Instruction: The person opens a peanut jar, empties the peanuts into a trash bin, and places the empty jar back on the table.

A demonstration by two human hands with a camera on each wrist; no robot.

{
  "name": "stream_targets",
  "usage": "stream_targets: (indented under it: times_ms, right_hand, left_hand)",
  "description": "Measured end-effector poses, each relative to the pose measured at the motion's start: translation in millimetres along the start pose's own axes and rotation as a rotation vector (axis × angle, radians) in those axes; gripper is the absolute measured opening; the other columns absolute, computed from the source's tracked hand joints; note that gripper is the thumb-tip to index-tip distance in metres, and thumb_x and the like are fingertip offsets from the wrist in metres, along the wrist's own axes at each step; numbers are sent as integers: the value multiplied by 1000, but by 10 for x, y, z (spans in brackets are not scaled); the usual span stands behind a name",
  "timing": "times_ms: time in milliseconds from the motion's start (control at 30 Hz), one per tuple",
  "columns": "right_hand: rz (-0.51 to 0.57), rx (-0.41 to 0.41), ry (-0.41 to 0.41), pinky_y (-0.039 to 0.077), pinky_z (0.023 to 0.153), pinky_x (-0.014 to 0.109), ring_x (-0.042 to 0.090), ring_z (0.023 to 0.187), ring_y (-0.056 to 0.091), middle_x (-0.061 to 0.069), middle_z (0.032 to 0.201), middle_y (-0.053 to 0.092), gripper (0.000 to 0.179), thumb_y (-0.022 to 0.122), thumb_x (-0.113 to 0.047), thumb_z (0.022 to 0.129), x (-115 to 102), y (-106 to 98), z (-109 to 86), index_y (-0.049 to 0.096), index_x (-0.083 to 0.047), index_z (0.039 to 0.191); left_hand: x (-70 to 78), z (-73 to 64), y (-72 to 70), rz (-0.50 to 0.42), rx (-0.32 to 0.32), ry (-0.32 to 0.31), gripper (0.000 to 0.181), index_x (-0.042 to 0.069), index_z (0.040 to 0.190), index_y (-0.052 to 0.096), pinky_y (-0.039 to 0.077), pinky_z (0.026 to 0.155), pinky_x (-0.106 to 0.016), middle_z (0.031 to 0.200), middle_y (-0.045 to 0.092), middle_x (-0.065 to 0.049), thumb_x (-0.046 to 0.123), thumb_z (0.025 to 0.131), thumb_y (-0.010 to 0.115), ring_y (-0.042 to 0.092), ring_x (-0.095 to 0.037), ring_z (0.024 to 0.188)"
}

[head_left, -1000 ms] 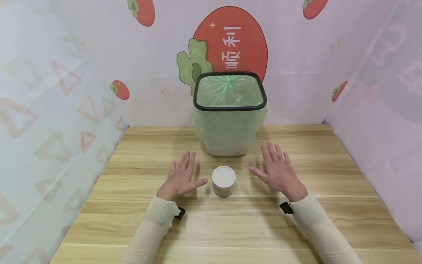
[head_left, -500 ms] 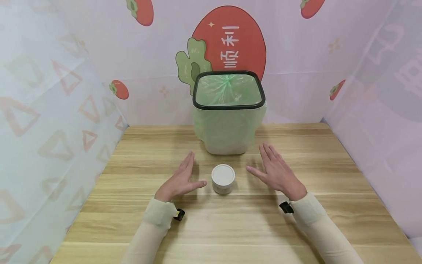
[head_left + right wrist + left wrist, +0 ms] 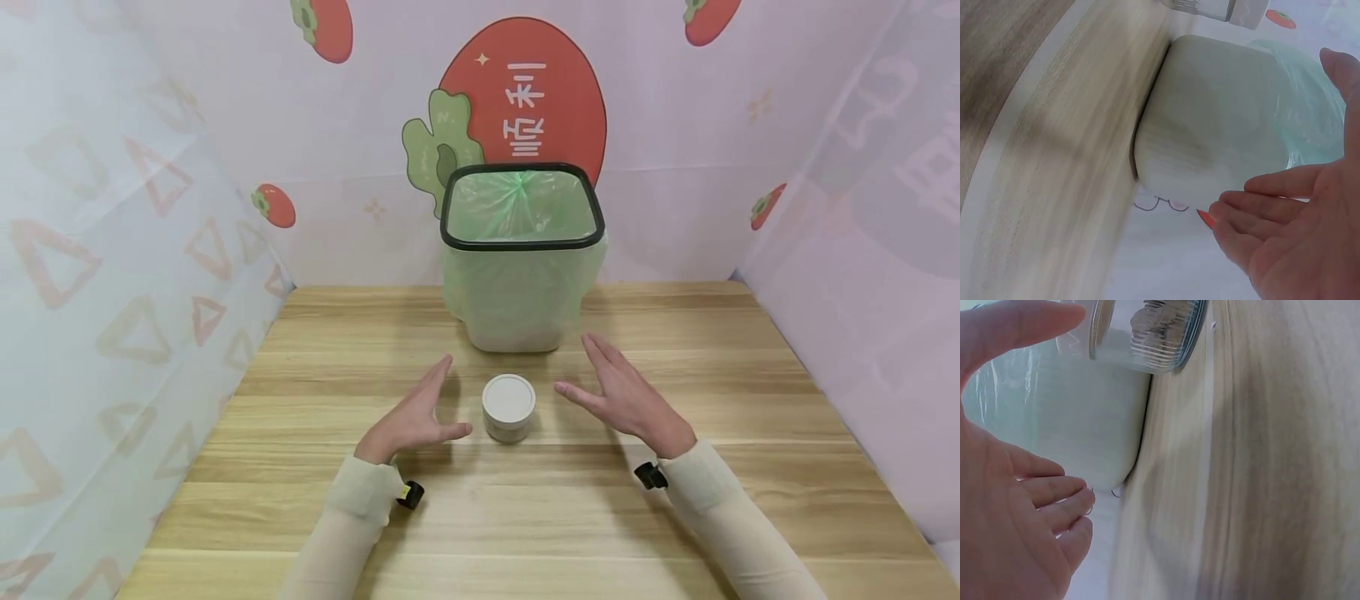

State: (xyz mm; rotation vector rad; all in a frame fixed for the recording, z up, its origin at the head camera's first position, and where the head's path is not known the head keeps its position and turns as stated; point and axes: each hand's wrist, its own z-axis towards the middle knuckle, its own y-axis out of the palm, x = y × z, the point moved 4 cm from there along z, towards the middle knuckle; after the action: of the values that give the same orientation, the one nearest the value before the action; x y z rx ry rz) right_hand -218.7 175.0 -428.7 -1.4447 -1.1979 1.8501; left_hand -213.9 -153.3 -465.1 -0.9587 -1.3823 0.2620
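The left hand (image 3: 412, 423), fanned a second ago, now has fingers together and thumb wide – the lidded jar (image 3: 508, 408) stands unmoved just right of that thumb's tip – and the right hand (image 3: 632, 400), likewise fanned then, matches it.

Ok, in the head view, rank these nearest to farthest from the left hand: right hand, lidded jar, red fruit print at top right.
1. Lidded jar: just right of the left hand.
2. Right hand: beyond the jar.
3. Red fruit print: far behind, high on the right.
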Motion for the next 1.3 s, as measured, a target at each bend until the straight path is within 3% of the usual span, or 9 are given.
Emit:
stream_targets:
  times_ms: [267,500,967,1300]
  right_hand:
    - [8,60,-46,29,127,63,47,156,33,30,167,35,101,66,-63,97,-52,4,23,30,6,162]
    - [26,105,-67,34,123,65,49,151,41,29,160,46,93,71,-57,95,-64,-1,49,40,3,158]
    - [47,92,-107,36,123,64,46,150,43,25,158,50,94,76,-59,91,-136,52,70,45,1,156]
    - [45,82,-124,36,123,63,45,151,42,24,159,49,98,76,-61,90,-174,69,91,43,2,157]
  left_hand:
    - [18,6,42,-16,30,2,121,12,170,16,27,128,-61,176,24,-12,48,80,88,26,-38,162]
    - [26,29,88,-78,57,21,119,10,167,24,29,129,-58,172,34,-8,43,76,93,31,-33,160]
    - [38,35,201,-184,31,26,118,11,166,28,27,130,-53,171,38,-5,37,74,97,32,-31,160]
    - [79,90,242,-175,9,38,120,10,167,26,27,130,-54,171,36,-6,40,75,96,31,-30,161]
